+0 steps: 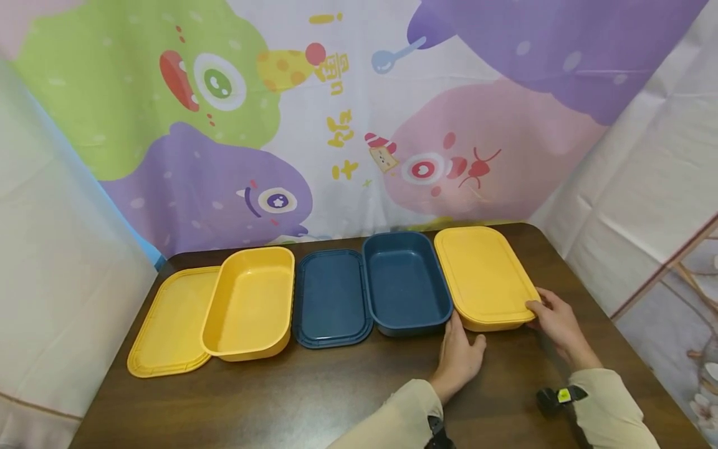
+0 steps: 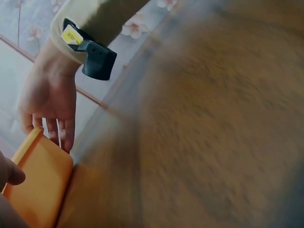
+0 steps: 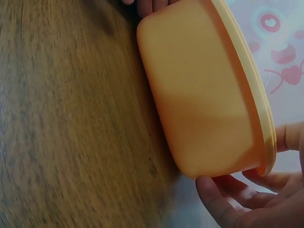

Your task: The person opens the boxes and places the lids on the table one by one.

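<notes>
At the right end of the row stands a yellow lunch box (image 1: 485,274) with its flat yellow lid on. My right hand (image 1: 561,327) holds its near right corner, thumb on the lid's edge and fingers against the side wall. In the right wrist view the fingers (image 3: 221,199) lie along the end of the box (image 3: 204,95), below the lid rim. My left hand (image 1: 457,358) is at the near left corner, fingers extended along the side between this box and the blue one, thumb held apart in front. The left wrist view shows the left thumb (image 2: 14,175) close to the front wall.
Leftward on the dark wooden table (image 1: 314,399) stand an uncovered blue box (image 1: 406,287), a blue lid (image 1: 333,299), an uncovered yellow box (image 1: 249,305) and a yellow lid (image 1: 174,321) beside it. A cartoon-printed curtain (image 1: 348,206) hangs behind the table.
</notes>
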Demonstrator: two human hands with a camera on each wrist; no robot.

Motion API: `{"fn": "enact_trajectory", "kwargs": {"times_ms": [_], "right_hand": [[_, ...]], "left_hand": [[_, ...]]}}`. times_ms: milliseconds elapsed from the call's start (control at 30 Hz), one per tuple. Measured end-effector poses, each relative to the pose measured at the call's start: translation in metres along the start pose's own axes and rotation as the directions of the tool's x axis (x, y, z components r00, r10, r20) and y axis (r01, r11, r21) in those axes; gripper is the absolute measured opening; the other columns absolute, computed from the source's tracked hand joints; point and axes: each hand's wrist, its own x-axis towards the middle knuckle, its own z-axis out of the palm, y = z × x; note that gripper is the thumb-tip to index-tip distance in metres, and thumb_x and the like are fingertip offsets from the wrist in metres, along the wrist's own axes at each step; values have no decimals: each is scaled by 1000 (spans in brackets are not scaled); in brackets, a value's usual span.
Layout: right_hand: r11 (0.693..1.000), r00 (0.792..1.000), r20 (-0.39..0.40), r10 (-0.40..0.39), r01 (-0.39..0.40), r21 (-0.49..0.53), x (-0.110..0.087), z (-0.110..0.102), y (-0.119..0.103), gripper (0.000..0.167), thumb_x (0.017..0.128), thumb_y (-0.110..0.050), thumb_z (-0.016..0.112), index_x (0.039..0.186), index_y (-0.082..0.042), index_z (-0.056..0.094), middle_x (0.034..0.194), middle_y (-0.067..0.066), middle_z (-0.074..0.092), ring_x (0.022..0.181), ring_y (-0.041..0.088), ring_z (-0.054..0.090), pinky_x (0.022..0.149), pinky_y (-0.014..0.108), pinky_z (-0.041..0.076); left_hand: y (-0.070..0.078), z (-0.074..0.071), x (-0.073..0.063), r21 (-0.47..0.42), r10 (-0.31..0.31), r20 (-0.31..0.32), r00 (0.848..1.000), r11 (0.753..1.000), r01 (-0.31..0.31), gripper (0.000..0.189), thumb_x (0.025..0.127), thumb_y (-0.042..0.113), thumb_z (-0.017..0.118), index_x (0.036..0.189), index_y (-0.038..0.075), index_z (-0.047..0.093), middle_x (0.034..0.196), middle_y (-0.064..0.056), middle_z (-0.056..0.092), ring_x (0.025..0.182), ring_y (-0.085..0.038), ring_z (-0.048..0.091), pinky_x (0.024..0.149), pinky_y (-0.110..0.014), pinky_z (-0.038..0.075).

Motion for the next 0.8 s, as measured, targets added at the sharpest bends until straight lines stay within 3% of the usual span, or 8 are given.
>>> {"fn": "enact_trajectory", "kwargs": {"times_ms": [133, 367, 533, 667, 800], "right_hand": [[1000, 1000, 11, -9, 9, -24, 0, 0, 0, 58, 102, -22, 41, 147, 12, 27, 124, 26, 47, 78, -6, 53, 71, 23, 56], [999, 999, 31, 11, -10, -35, 0, 0, 0, 59, 103, -23, 39, 147, 13, 23, 130, 31, 44, 78, -7, 52, 71, 22, 55], [998, 1000, -8, 16, -16, -55, -1, 2, 1, 62, 103, -26, 40, 148, 13, 22, 128, 31, 45, 78, -6, 52, 71, 21, 55], [984, 996, -86, -20, 4, -180, -1, 2, 1, 62, 102, -30, 43, 143, 14, 32, 120, 29, 49, 89, 16, 56, 73, 25, 49], [950, 987, -131, -91, 47, -308, -3, 1, -1, 59, 100, -29, 48, 138, 15, 38, 120, 33, 50, 104, 39, 50, 82, 42, 44]], "left_hand": [[2, 0, 2, -19, -17, -9, 1000, 1000, 17, 74, 93, 29, 60, 155, 9, 24, 157, -11, 34, 142, -26, 37, 115, -42, 34], [6, 8, 4, -78, -20, -85, 996, 997, 13, 67, 94, 24, 60, 151, 4, 31, 151, -16, 42, 139, -27, 41, 113, -41, 36], [5, 12, 5, -78, -26, -117, 993, 997, 17, 66, 93, 22, 61, 150, 5, 32, 150, -14, 44, 138, -25, 42, 113, -39, 36], [7, 11, 6, -72, -25, -112, 993, 997, 17, 67, 93, 22, 61, 151, 6, 32, 150, -13, 43, 139, -25, 42, 113, -39, 36], [10, 11, 5, -74, -41, -113, 993, 997, 32, 66, 93, 23, 62, 150, 6, 33, 149, -13, 45, 137, -25, 43, 112, -40, 37]]}}
